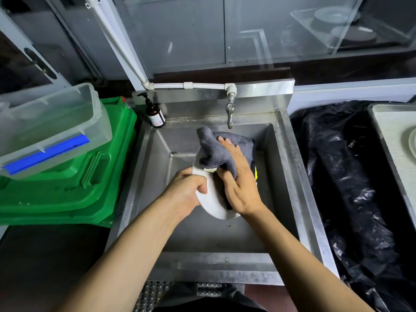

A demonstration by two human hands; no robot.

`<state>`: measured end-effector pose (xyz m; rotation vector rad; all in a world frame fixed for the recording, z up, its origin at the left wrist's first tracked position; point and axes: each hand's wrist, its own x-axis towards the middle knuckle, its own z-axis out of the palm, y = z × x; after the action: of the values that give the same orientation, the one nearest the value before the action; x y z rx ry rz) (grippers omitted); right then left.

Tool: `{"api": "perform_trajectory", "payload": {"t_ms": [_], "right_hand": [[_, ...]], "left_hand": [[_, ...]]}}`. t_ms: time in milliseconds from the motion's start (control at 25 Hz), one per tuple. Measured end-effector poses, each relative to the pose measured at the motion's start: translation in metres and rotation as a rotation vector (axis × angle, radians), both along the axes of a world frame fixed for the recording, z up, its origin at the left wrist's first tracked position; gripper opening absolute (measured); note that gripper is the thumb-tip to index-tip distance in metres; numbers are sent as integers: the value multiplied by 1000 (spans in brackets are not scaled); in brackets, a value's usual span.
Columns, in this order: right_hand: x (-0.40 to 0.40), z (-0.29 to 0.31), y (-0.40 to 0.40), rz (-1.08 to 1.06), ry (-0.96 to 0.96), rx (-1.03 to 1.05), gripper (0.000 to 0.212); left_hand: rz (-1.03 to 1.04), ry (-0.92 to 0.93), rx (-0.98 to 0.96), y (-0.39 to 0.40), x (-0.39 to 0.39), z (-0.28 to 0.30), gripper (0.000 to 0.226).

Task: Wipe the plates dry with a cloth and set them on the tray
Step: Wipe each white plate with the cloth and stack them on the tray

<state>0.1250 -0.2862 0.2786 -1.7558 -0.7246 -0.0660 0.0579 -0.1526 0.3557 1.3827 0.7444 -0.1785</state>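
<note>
A white plate [213,199] is held on edge over the steel sink [292,176]. My left hand [186,190] grips its left rim, fingers curled round it. A grey cloth [222,149] is draped over the plate's upper and inner face. My right hand [238,176] presses the cloth against the plate, fingers stretched along it and thumb tucked into the fabric. The plate's face is mostly hidden by cloth and hand. At the far right edge a pale tray [391,140] holds another white plate [413,143], only partly in view.
A tap [230,111] hangs over the sink's back wall, and a brown pump bottle [154,113] stands at its back left corner. Left of the sink a clear lidded box [49,129] rests on green crates [74,183]. Black plastic sheeting [351,176] lies right of the sink.
</note>
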Motion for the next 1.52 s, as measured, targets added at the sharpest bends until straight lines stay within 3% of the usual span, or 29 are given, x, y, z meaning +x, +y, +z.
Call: {"api": "perform_trajectory", "payload": {"t_ms": [120, 200, 360, 440, 520, 600, 800, 960, 1120, 1200, 1320, 1520], "right_hand": [[4, -3, -10, -263, 259, 48, 44], [-2, -3, -6, -298, 382, 37, 52], [-27, -3, 4, -10, 212, 77, 62], [-29, -10, -5, -9, 151, 48, 57], [-27, -14, -12, -154, 314, 55, 50], [-27, -13, -11, -251, 476, 82, 56], [-44, -8, 3, -74, 281, 174, 58], [-70, -18, -2, -133, 102, 161, 53], [-84, -32, -10, -101, -5, 127, 50], [-88, -42, -14, -155, 113, 173, 52], [-82, -46, -19, -364, 478, 291, 60], [-23, -15, -28, -562, 665, 323, 29]], "left_hand": [[-25, 11, -28, -1, -3, -1, 29], [-6, 9, -30, -1, -1, -2, 30], [74, 20, 15, -3, 6, -1, 24], [107, 38, 10, 0, 7, 0, 26], [81, 41, -26, 1, 3, 4, 31], [84, 28, -38, -2, 3, 5, 47], [262, -63, -118, -13, 20, 9, 41], [318, -33, -190, -11, 22, 8, 25], [334, -56, -203, -6, 22, 12, 31], [312, -72, -240, -2, 18, 12, 36], [279, -100, -274, 0, 13, 11, 43], [176, -82, -223, -5, 1, 9, 52]]}}
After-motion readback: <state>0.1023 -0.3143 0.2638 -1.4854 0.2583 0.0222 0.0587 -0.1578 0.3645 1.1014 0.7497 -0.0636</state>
